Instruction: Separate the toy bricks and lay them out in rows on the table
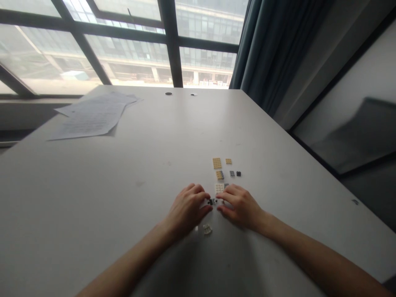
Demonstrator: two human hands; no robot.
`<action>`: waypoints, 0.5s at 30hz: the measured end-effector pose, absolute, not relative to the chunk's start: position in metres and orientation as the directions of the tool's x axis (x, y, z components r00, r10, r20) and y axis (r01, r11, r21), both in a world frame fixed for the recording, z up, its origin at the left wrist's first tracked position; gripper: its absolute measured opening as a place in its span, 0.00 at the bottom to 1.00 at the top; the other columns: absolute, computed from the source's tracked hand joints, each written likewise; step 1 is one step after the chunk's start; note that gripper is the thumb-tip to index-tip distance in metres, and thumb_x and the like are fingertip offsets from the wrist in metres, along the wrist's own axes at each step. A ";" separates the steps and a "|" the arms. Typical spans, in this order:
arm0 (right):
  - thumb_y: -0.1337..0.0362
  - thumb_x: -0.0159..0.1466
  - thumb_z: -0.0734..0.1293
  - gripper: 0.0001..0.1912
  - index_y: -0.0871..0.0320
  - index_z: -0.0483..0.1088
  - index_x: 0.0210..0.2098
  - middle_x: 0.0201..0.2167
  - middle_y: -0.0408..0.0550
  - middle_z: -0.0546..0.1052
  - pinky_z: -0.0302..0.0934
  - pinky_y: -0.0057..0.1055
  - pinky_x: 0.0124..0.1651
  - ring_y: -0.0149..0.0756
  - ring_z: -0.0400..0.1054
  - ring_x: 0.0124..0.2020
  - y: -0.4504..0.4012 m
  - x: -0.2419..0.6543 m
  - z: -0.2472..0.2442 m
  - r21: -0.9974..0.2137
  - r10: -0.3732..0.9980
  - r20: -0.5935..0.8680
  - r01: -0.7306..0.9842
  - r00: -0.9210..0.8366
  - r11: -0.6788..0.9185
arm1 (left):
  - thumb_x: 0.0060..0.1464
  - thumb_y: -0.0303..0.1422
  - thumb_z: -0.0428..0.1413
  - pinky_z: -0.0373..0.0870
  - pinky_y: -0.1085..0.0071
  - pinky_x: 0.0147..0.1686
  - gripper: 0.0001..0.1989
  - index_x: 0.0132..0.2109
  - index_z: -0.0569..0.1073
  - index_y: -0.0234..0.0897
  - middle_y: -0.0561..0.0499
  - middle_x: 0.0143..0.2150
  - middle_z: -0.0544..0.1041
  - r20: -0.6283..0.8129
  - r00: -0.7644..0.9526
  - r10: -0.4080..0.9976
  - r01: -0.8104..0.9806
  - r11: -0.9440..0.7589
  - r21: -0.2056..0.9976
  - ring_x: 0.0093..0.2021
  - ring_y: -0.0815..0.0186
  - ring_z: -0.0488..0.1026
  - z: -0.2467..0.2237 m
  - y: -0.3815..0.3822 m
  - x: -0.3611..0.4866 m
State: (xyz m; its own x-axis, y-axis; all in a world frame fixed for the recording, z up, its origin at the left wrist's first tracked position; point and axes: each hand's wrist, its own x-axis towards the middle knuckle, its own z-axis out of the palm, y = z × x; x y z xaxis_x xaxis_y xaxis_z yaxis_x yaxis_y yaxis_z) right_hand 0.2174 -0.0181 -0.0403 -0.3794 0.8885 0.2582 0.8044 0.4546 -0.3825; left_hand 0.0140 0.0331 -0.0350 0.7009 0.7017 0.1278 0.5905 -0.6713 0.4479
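My left hand [192, 205] and my right hand [237, 203] face each other low over the table. Thumb and fingers of both curl around a small black and grey toy brick piece [212, 201] in the gap between them. Its exact shape is too small to make out. Just beyond my right fingertips lies a cream brick plate [219, 188], partly covered by that hand, with a grey piece [226, 185] beside it. Close to my left wrist sits a cream curved piece [207, 229].
Farther out lie a tan plate [217, 163], a smaller tan plate [228, 161], a tan and grey block [219, 175], a grey piece [232, 173] and a black brick [238, 173]. Printed papers [93, 115] are at the table's far left. Windows and a dark curtain [262, 53] stand behind.
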 end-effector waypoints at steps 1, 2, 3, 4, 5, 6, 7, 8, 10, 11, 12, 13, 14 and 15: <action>0.65 0.59 0.69 0.11 0.57 0.73 0.42 0.36 0.49 0.74 0.64 0.38 0.45 0.41 0.67 0.39 -0.018 0.216 -0.040 -0.376 0.889 0.258 0.808 -0.379 0.453 | 0.53 0.34 0.59 0.67 0.64 0.43 0.07 0.40 0.76 0.40 0.49 0.38 0.74 0.127 0.699 0.704 0.596 -0.671 0.441 0.40 0.61 0.69 -0.034 0.033 0.015; 0.65 0.58 0.69 0.11 0.57 0.73 0.41 0.36 0.49 0.74 0.64 0.38 0.45 0.41 0.67 0.39 -0.019 0.215 -0.041 -0.376 0.891 0.257 0.810 -0.375 0.450 | 0.53 0.34 0.59 0.67 0.64 0.43 0.07 0.40 0.77 0.40 0.49 0.38 0.74 0.127 0.698 0.705 0.600 -0.672 0.435 0.40 0.61 0.69 -0.033 0.032 0.016; 0.65 0.58 0.69 0.11 0.57 0.73 0.41 0.36 0.49 0.74 0.64 0.38 0.45 0.41 0.67 0.40 -0.020 0.215 -0.041 -0.382 0.894 0.259 0.812 -0.364 0.441 | 0.53 0.33 0.59 0.67 0.64 0.43 0.07 0.40 0.77 0.40 0.49 0.38 0.75 0.128 0.697 0.706 0.603 -0.672 0.430 0.40 0.61 0.69 -0.033 0.031 0.018; 0.66 0.58 0.69 0.11 0.57 0.73 0.42 0.36 0.49 0.74 0.64 0.37 0.44 0.41 0.67 0.39 -0.022 0.216 -0.042 -0.393 0.899 0.262 0.812 -0.350 0.431 | 0.53 0.33 0.59 0.67 0.64 0.43 0.06 0.39 0.77 0.40 0.49 0.38 0.75 0.128 0.696 0.706 0.604 -0.673 0.426 0.40 0.61 0.69 -0.033 0.030 0.019; 0.66 0.58 0.69 0.11 0.57 0.73 0.42 0.37 0.50 0.74 0.64 0.37 0.44 0.40 0.67 0.39 -0.024 0.217 -0.043 -0.406 0.905 0.261 0.813 -0.335 0.418 | 0.53 0.32 0.59 0.68 0.65 0.43 0.06 0.39 0.77 0.40 0.49 0.37 0.75 0.130 0.697 0.706 0.604 -0.674 0.425 0.40 0.61 0.69 -0.034 0.030 0.021; 0.66 0.58 0.69 0.12 0.57 0.73 0.42 0.37 0.50 0.74 0.64 0.36 0.44 0.40 0.67 0.39 -0.025 0.218 -0.044 -0.417 0.911 0.259 0.813 -0.322 0.406 | 0.52 0.32 0.60 0.68 0.65 0.43 0.05 0.38 0.77 0.40 0.49 0.37 0.75 0.134 0.696 0.705 0.602 -0.676 0.425 0.40 0.61 0.69 -0.035 0.029 0.022; 0.66 0.58 0.69 0.11 0.57 0.73 0.42 0.37 0.49 0.74 0.64 0.36 0.44 0.40 0.67 0.39 -0.027 0.220 -0.045 -0.424 0.915 0.255 0.814 -0.314 0.397 | 0.52 0.31 0.60 0.68 0.65 0.43 0.04 0.38 0.78 0.40 0.49 0.36 0.75 0.140 0.695 0.705 0.600 -0.677 0.426 0.40 0.62 0.69 -0.036 0.029 0.023; 0.67 0.58 0.69 0.11 0.57 0.73 0.41 0.36 0.49 0.74 0.64 0.36 0.44 0.40 0.67 0.39 -0.029 0.221 -0.046 -0.429 0.917 0.251 0.813 -0.311 0.393 | 0.52 0.31 0.60 0.68 0.65 0.44 0.04 0.37 0.78 0.40 0.50 0.36 0.75 0.148 0.694 0.705 0.598 -0.678 0.428 0.39 0.62 0.70 -0.038 0.029 0.024; 0.67 0.58 0.68 0.10 0.56 0.73 0.41 0.36 0.49 0.74 0.64 0.36 0.44 0.40 0.67 0.39 -0.031 0.223 -0.047 -0.433 0.918 0.237 0.811 -0.318 0.393 | 0.53 0.31 0.59 0.68 0.65 0.44 0.04 0.38 0.78 0.40 0.50 0.36 0.75 0.158 0.693 0.703 0.591 -0.680 0.433 0.39 0.62 0.70 -0.041 0.029 0.026; 0.67 0.59 0.68 0.10 0.56 0.73 0.41 0.36 0.49 0.74 0.64 0.36 0.44 0.40 0.67 0.39 -0.031 0.224 -0.047 -0.435 0.918 0.233 0.810 -0.321 0.394 | 0.53 0.31 0.59 0.68 0.65 0.44 0.04 0.38 0.78 0.40 0.50 0.36 0.75 0.161 0.694 0.702 0.588 -0.681 0.436 0.39 0.63 0.70 -0.042 0.030 0.026; 0.67 0.59 0.68 0.10 0.56 0.73 0.41 0.37 0.49 0.74 0.64 0.36 0.44 0.39 0.67 0.39 -0.031 0.224 -0.048 -0.435 0.917 0.231 0.809 -0.324 0.395 | 0.53 0.31 0.59 0.68 0.65 0.44 0.04 0.38 0.78 0.40 0.50 0.36 0.75 0.159 0.697 0.699 0.584 -0.682 0.439 0.39 0.63 0.70 -0.042 0.030 0.026; 0.67 0.59 0.68 0.10 0.56 0.73 0.41 0.37 0.49 0.74 0.64 0.36 0.44 0.39 0.67 0.39 -0.031 0.224 -0.048 -0.434 0.917 0.229 0.809 -0.326 0.396 | 0.53 0.31 0.59 0.68 0.66 0.44 0.04 0.38 0.78 0.40 0.50 0.35 0.75 0.155 0.700 0.697 0.581 -0.683 0.443 0.39 0.63 0.70 -0.042 0.030 0.026; 0.67 0.59 0.68 0.10 0.56 0.73 0.41 0.37 0.49 0.74 0.64 0.36 0.44 0.39 0.67 0.39 -0.031 0.224 -0.048 -0.432 0.916 0.230 0.809 -0.328 0.398 | 0.53 0.31 0.60 0.68 0.66 0.44 0.04 0.38 0.78 0.40 0.50 0.35 0.75 0.152 0.703 0.695 0.579 -0.683 0.446 0.39 0.63 0.70 -0.042 0.031 0.026; 0.67 0.60 0.68 0.10 0.56 0.73 0.41 0.37 0.49 0.74 0.64 0.36 0.44 0.39 0.67 0.40 -0.030 0.224 -0.048 -0.430 0.915 0.232 0.809 -0.330 0.400 | 0.53 0.31 0.60 0.68 0.66 0.44 0.04 0.38 0.78 0.40 0.50 0.35 0.75 0.150 0.703 0.695 0.578 -0.681 0.449 0.39 0.63 0.70 -0.042 0.031 0.026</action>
